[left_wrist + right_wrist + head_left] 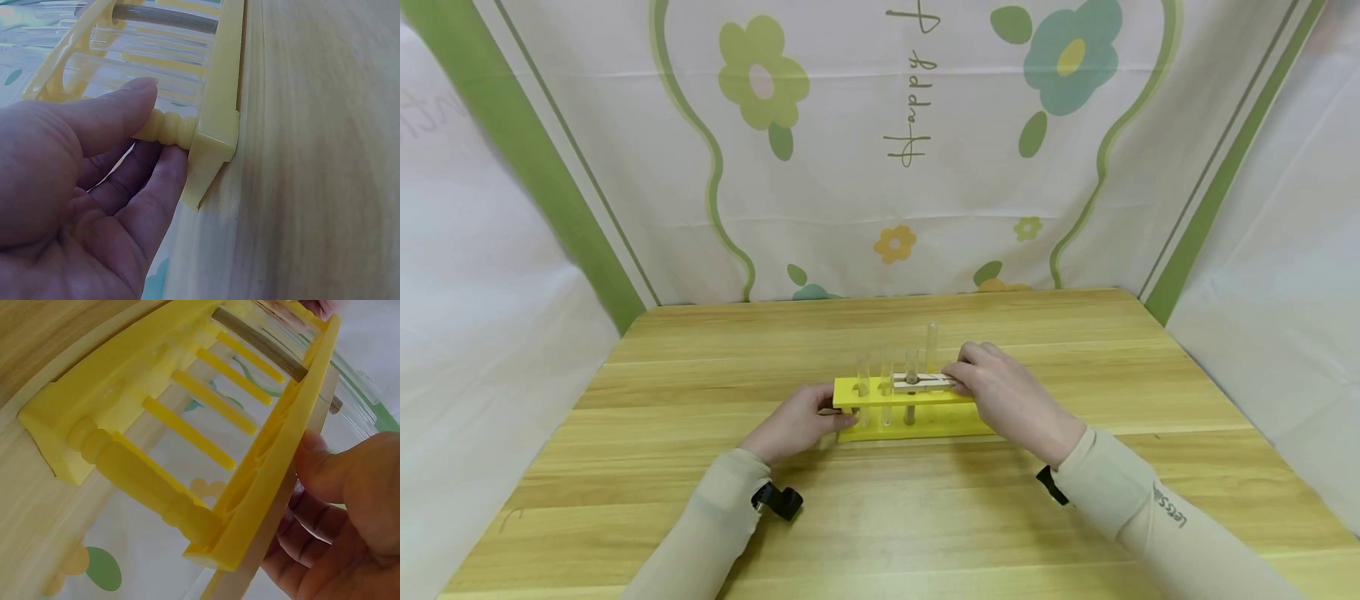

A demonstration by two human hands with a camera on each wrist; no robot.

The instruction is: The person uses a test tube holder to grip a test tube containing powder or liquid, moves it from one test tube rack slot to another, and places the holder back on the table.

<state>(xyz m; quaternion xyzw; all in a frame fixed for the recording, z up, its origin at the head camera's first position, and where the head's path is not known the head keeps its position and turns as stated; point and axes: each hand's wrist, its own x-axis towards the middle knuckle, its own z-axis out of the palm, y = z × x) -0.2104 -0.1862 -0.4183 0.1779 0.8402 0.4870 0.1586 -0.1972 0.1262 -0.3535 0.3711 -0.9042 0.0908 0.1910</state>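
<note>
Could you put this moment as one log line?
left hand: grips yellow rack by end post; right hand: pinches pale clamp; dark-filled tube: upright in rack

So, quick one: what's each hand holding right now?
Left hand: closed, gripping the end post of the yellow rack.
Right hand: closed, holding a pale wooden clamp at the rack's top.

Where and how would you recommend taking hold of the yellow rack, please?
I'd pinch the yellow rack by its left end post, coming from the left, as the left hand does. The post is slim, upright and ringed, and stands at the end, beyond the glass tubes, so a grip there should avoid pressing on them.
</note>
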